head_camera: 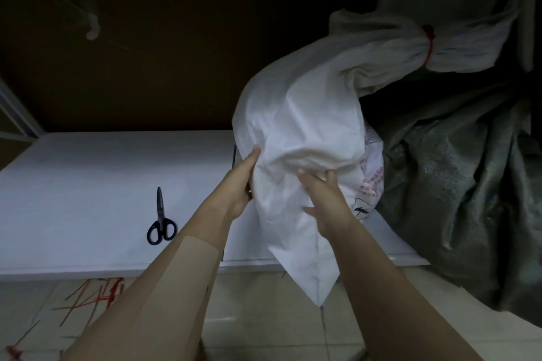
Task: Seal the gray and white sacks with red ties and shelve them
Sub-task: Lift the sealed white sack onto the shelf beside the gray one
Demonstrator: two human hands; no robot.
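A white sack [299,123] lies half on the white shelf board [102,173], its bottom corner hanging over the front edge. Its neck at the upper right is bunched and bound with a red tie [428,43]. My left hand [243,182] grips the sack's left side. My right hand [325,199] presses into the sack's front with fingers dug into the cloth. A gray woven sack [457,184] slumps to the right of the white one, against it.
Black-handled scissors [160,218] lie on the shelf board left of my arms. Loose red ties [96,294] are scattered on the tiled floor at lower left. A brown back panel [146,53] closes the shelf behind.
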